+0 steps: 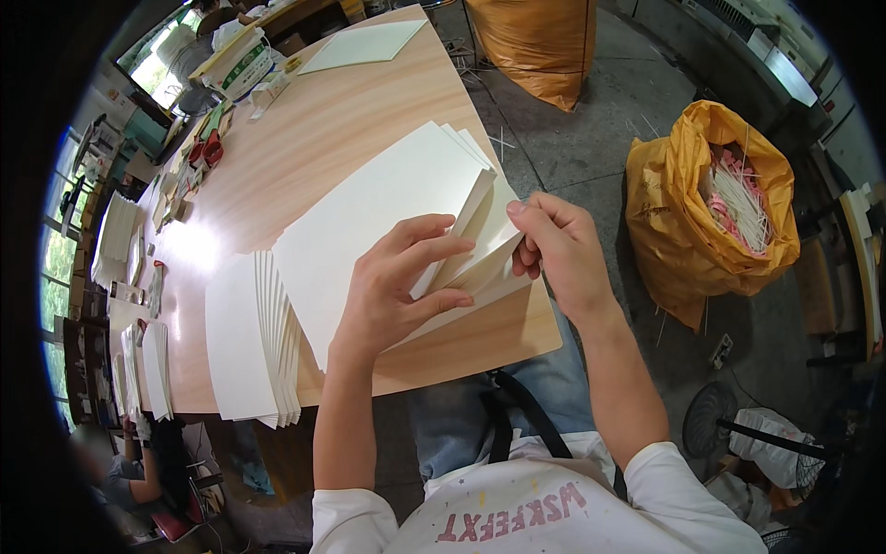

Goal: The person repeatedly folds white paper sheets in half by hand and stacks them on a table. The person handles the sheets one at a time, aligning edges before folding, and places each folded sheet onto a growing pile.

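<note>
On the wooden table (323,138), near its close right corner, lies a pile of white sheets (369,203). Its long way slants, from low on the left up to the far right. The left hand (397,277) is on the pile, thumb and fingers spread apart. The right hand (563,245) pinches the sheets' bent-up right edge. More white sheets, fanned out (242,332), lie to the left, their long way pointing toward the person.

sheets (378,203) on table (305,138), stack (240,332) at their left, sack (666,222) at right
</note>
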`<state>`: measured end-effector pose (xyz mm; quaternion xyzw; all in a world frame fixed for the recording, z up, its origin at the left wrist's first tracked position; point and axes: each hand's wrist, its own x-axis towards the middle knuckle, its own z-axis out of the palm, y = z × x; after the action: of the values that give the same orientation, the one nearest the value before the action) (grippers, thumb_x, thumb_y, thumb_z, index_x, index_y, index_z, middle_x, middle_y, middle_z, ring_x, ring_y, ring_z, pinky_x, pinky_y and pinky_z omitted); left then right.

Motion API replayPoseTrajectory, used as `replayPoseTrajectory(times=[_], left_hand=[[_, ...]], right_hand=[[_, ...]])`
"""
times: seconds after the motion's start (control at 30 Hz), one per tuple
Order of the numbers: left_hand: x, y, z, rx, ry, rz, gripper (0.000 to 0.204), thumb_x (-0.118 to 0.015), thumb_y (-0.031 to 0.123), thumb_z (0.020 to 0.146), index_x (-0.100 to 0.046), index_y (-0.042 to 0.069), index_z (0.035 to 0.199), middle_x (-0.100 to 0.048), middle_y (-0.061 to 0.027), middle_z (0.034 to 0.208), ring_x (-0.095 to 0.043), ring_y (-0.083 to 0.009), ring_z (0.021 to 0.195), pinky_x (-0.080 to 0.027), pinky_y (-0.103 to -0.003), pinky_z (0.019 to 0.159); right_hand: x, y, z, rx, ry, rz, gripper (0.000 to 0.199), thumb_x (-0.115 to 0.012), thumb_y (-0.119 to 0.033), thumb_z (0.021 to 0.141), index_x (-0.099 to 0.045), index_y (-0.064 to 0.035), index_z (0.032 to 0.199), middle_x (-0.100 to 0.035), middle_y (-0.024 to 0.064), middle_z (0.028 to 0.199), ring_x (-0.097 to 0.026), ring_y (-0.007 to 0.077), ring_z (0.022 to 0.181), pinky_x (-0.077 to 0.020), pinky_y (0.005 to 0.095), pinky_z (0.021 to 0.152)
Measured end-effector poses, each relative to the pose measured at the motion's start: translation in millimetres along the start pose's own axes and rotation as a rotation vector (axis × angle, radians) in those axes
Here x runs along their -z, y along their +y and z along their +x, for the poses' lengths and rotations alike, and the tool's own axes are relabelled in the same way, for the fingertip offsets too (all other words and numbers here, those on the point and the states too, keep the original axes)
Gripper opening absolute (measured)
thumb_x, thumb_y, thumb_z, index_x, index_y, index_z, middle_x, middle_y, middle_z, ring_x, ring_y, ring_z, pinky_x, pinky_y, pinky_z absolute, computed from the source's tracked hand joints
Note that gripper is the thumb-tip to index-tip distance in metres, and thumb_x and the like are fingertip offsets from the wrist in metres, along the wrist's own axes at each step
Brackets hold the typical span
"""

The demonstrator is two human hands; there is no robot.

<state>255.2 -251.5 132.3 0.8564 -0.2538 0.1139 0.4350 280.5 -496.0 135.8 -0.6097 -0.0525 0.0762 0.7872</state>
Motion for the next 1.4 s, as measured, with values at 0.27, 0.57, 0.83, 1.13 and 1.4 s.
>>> replayPoseTrajectory(times=[0.27,0.57,0.83,1.13,1.4], left_hand=[[1.1,1.0,0.4,-0.006,0.021,-0.001,0.047,-0.096,0.017,0.087,-0.084,0.017,0.132,-0.075,-0.0105,0.144,-0.077,-0.032,0.122,-0.063,-0.043,0.1],[1.9,4.9,0.1,-0.03,0.007,0.077,0.044,-0.091,0.016,0.093,-0.081,0.018,0.135,-0.074,-0.0099,0.146,-0.077,-0.0332,0.12,-0.064,-0.043,0.095],[-0.5,3.1,1.0,-0.035,0.023,0.008,0.06,-0.104,0.024,0.077,-0.082,0.017,0.133,-0.076,-0.0092,0.138,-0.076,-0.0312,0.121,-0.063,-0.044,0.099],[1.5,7.0,1.4,-0.023,0.005,0.032,0.062,-0.103,0.027,0.079,-0.081,0.017,0.136,-0.077,-0.0098,0.137,-0.077,-0.0318,0.12,-0.063,-0.043,0.097],[-4.9,12.9,-0.2,-0.119,0.002,0.299,0.061,-0.096,0.023,0.086,-0.077,0.014,0.144,-0.077,-0.0125,0.139,-0.076,-0.0358,0.123,-0.064,-0.047,0.098]], right_hand=[[-3.5,-6.0,-3.4,0.029,-0.002,-0.049,0.043,-0.071,-0.035,0.114,-0.061,-0.0116,0.08,-0.059,-0.0031,0.069,-0.061,0.0081,0.062,-0.0452,0.0254,0.056],[-3.4,-6.3,2.1,0.014,0.011,-0.052,0.044,-0.072,-0.032,0.113,-0.06,-0.0106,0.076,-0.06,-0.0021,0.067,-0.062,0.0098,0.059,-0.0453,0.0263,0.056],[1.5,-5.1,-0.2,-0.027,-0.004,0.005,0.043,-0.07,-0.032,0.114,-0.061,-0.0093,0.079,-0.06,-0.0016,0.069,-0.059,0.0072,0.062,-0.0475,0.026,0.058],[9.9,15.6,-19.1,0.817,0.016,-0.839,0.01,-0.075,-0.012,0.094,-0.073,-0.0029,0.098,-0.07,0.0138,0.095,-0.067,0.0359,0.093,-0.0559,0.0474,0.085],[7.5,20.0,-25.8,0.609,-0.273,-0.791,0.029,-0.071,-0.002,0.088,-0.08,-0.0017,0.115,-0.075,0.0179,0.118,-0.066,0.0415,0.116,-0.0559,0.0514,0.099]])
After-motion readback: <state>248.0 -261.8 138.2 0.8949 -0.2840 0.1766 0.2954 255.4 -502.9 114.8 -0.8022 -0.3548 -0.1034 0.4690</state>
